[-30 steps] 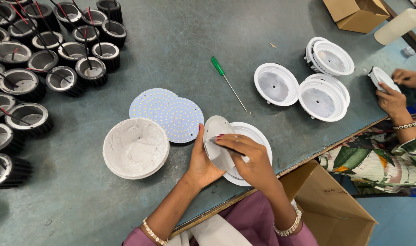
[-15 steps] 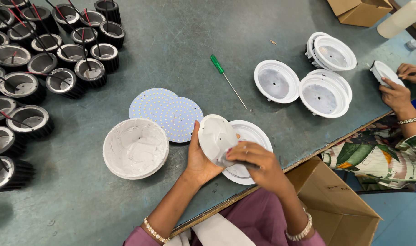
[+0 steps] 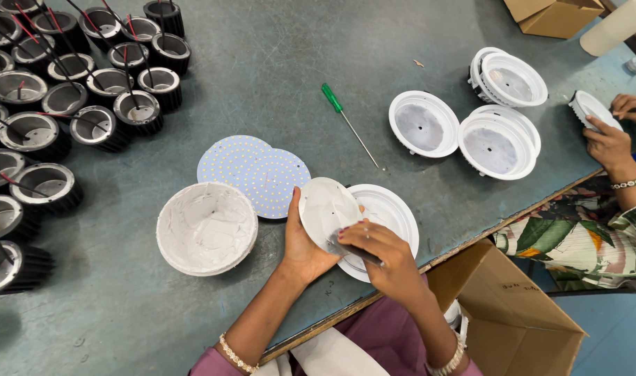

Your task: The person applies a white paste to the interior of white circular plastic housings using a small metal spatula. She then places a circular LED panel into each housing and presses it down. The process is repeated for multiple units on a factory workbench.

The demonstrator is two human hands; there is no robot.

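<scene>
My left hand [image 3: 300, 247] holds a round white disc [image 3: 326, 209] tilted up above the table's near edge. My right hand [image 3: 387, 254] grips a small flat dark tool [image 3: 349, 248] pressed against the disc's lower face. Under them lies a white round lamp housing [image 3: 391, 209]. A white bowl smeared with white paste [image 3: 207, 228] sits just to the left. Two round LED boards [image 3: 252, 174] overlap behind it.
Several black heat sinks with red wires [image 3: 67, 104] crowd the left side. A green-handled screwdriver [image 3: 346, 122] lies mid-table. Three white housings [image 3: 471, 115] stand at right, where another person's hands [image 3: 610, 143] hold one. A cardboard box [image 3: 513, 320] stands below the table edge.
My right hand has slid the tool down across the disc toward its lower edge. The left hand has tilted the disc slightly. The other person's hands shifted a little.
</scene>
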